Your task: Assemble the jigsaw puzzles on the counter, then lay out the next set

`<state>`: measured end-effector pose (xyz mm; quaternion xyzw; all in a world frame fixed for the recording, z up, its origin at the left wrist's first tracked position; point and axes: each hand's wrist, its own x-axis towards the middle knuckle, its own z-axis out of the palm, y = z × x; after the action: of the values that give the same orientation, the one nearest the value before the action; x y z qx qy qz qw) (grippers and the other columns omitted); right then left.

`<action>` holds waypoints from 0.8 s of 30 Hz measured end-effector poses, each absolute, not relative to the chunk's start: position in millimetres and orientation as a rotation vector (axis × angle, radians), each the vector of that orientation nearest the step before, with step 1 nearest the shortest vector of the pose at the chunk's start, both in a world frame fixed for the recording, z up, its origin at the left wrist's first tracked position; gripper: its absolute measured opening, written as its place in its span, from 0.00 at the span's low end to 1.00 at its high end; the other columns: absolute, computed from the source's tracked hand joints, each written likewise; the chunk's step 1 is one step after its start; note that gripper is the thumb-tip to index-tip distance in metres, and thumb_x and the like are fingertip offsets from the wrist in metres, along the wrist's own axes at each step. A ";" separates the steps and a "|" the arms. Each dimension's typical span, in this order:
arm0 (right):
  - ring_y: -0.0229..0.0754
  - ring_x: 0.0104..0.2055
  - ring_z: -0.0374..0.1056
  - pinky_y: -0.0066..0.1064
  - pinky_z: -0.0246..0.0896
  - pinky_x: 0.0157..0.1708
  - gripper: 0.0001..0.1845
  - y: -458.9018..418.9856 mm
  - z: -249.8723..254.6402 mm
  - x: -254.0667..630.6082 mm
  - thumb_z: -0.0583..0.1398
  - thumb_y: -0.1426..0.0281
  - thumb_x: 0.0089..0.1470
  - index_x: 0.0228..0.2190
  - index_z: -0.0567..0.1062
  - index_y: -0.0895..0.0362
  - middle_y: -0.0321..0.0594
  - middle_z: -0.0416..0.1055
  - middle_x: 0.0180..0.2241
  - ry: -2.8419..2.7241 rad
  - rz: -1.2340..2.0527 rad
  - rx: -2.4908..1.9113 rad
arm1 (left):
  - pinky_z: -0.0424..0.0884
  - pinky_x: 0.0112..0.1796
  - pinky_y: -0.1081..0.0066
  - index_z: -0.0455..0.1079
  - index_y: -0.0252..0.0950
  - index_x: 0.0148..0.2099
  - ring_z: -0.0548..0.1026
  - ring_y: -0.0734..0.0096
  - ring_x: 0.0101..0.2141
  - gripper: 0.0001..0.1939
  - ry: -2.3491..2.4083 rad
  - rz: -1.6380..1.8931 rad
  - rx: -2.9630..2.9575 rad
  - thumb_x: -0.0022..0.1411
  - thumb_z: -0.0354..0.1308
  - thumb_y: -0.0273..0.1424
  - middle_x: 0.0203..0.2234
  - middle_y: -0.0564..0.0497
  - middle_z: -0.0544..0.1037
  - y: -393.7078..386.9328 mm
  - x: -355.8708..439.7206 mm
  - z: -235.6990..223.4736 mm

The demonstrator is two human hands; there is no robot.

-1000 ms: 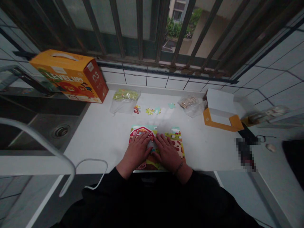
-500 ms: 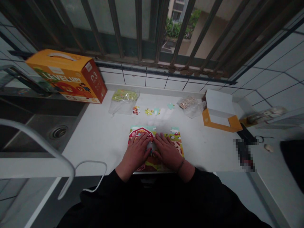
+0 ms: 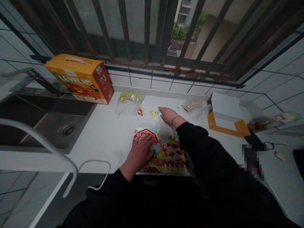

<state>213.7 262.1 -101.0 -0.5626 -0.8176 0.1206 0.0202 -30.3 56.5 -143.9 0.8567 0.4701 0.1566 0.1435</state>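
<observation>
A colourful farm jigsaw puzzle [image 3: 169,155] lies at the near edge of the white counter [image 3: 106,133]. My left hand [image 3: 140,152] rests flat on its left part, fingers spread over the red barn. My right hand [image 3: 167,114] is stretched out to the far side, fingers down on a loose teal puzzle piece [image 3: 161,111]. Other loose pieces [image 3: 153,113] and a red one [image 3: 141,111] lie just left of that hand. Whether the right fingers grip the piece is unclear.
An orange puzzle box [image 3: 82,78] stands at the back left beside the steel sink [image 3: 57,126]. Two plastic bags of pieces [image 3: 129,100] [image 3: 193,106] and an open orange-and-white box [image 3: 225,115] sit along the back. A white cable [image 3: 95,167] hangs off the front edge.
My right hand left the puzzle and reached forward to the loose pieces at the back. My left hand stayed on the puzzle. The view shifted slightly.
</observation>
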 end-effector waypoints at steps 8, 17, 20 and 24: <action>0.55 0.57 0.75 0.41 0.67 0.59 0.27 250.6 -100.6 237.9 0.73 0.63 0.61 0.57 0.79 0.61 0.59 0.78 0.56 -2.400 0.478 -1.984 | 0.57 0.72 0.37 0.69 0.43 0.71 0.66 0.46 0.72 0.27 1.341 0.507 2.456 0.72 0.62 0.34 0.73 0.43 0.69 57.3 -31.2 -146.2; 0.40 0.33 0.76 0.29 0.67 0.37 0.14 188.8 -86.4 250.8 0.63 0.62 0.71 0.48 0.84 0.56 0.39 0.83 0.34 -2.238 0.783 -1.955 | 0.56 0.72 0.36 0.70 0.42 0.70 0.67 0.44 0.71 0.26 1.341 0.502 2.463 0.72 0.63 0.35 0.73 0.43 0.69 58.9 -30.1 -143.0; 0.38 0.29 0.74 0.27 0.64 0.34 0.11 175.9 -90.7 239.5 0.66 0.62 0.68 0.43 0.86 0.54 0.35 0.81 0.30 -2.247 0.869 -1.925 | 0.55 0.72 0.36 0.70 0.43 0.70 0.67 0.44 0.71 0.26 1.340 0.517 2.463 0.72 0.63 0.35 0.73 0.43 0.69 59.3 -30.2 -143.8; 0.40 0.34 0.75 0.29 0.64 0.37 0.07 171.7 -96.8 228.5 0.69 0.65 0.64 0.40 0.86 0.55 0.39 0.82 0.34 -2.242 0.801 -1.955 | 0.56 0.72 0.37 0.70 0.44 0.69 0.67 0.45 0.71 0.26 1.338 0.526 2.467 0.72 0.62 0.35 0.73 0.43 0.69 58.9 -30.4 -144.9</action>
<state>228.5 171.7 -96.8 -0.6343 -0.7274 0.2600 0.0303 -30.4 58.9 -144.9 0.8551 0.4637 0.1825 0.1429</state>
